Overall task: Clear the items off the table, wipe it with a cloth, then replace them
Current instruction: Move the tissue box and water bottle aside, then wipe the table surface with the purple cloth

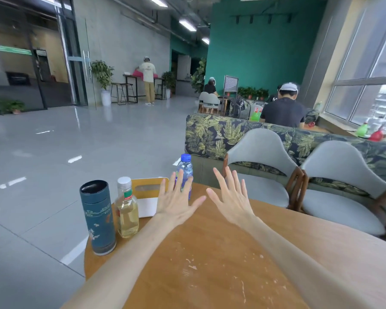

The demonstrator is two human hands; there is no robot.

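Note:
A round wooden table (210, 264) fills the lower frame, its top marked with pale smears. Along its far left edge stand a dark blue cylindrical tin (97, 217), a glass bottle of yellowish liquid (127, 212) with a silver cap, a white and yellow cardboard holder (146, 197) and a blue-capped water bottle (185, 168). My left hand (176, 197) hovers palm down with fingers spread, in front of the holder and the water bottle. My right hand (231, 197) is spread the same way beside it, over the table. Neither hand holds anything.
Two grey padded chairs (261, 152) (343, 175) stand at the table's far right, backed by a leaf-patterned sofa (210, 134). A grey tiled floor (54, 163) lies to the left. People sit and stand farther back; windows run along the right.

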